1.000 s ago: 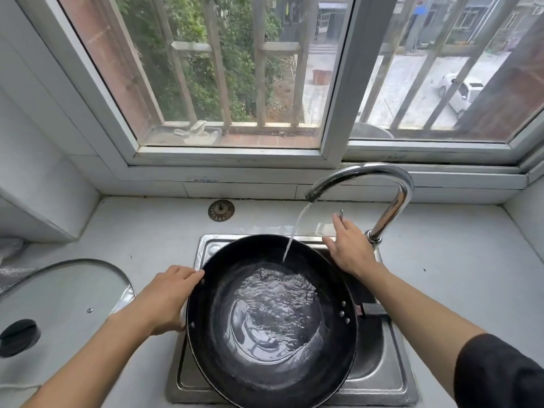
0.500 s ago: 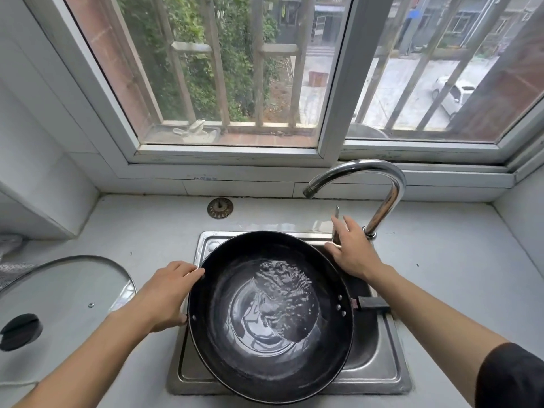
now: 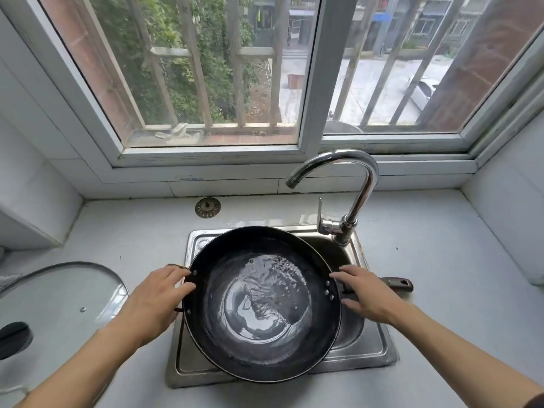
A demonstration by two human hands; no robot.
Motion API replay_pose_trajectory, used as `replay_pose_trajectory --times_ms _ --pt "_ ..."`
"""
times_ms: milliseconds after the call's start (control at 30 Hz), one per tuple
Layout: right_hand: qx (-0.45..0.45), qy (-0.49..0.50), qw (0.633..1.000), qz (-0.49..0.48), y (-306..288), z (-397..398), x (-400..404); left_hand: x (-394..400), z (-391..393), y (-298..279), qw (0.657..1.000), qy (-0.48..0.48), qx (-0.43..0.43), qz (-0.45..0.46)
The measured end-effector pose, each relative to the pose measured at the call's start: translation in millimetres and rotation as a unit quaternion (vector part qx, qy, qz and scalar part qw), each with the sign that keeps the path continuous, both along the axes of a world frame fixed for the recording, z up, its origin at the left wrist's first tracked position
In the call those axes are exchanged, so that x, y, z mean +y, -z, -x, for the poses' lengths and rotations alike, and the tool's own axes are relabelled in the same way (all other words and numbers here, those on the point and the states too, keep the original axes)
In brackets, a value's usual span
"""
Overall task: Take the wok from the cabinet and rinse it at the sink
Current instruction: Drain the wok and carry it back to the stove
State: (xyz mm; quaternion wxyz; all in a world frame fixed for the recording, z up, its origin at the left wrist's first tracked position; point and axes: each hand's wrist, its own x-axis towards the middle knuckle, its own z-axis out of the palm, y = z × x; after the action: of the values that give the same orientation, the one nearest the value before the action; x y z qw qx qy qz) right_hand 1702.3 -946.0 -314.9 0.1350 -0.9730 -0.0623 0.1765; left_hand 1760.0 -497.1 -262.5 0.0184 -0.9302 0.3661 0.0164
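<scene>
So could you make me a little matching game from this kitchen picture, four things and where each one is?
Things:
1. wok
2. glass lid
3. sink strainer
4. faucet

Places:
A. flat on the counter, left of the sink
B. on the counter behind the sink, near the window wall
C. over the sink basin, holding water, a hand at each side
D. at the sink's back right corner, spout arching left, no water running

Pairs: 1-C, 2-A, 3-B, 4-D

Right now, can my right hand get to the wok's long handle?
Probably yes. The right hand already rests at the wok rim where the long handle joins it, and the handle sticks out over the counter with nothing on top of it.
</scene>
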Motion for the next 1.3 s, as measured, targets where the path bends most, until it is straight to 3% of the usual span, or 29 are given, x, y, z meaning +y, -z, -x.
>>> replay_pose_trajectory --times_ms 733,1000,1300 --pt "-0.145 -0.072 0.983 0.089 41 0 -6 12 3 18 0.972 0.157 -0.144 -0.102" --pt "-0.143 -0.068 0.983 0.098 11 23 -11 14 12 7 0.979 0.159 -0.115 -0.061" --pt "-0.125 -0.106 0.979 0.119 -32 38 -13 12 11 -13 0.992 0.126 -0.015 -0.022"
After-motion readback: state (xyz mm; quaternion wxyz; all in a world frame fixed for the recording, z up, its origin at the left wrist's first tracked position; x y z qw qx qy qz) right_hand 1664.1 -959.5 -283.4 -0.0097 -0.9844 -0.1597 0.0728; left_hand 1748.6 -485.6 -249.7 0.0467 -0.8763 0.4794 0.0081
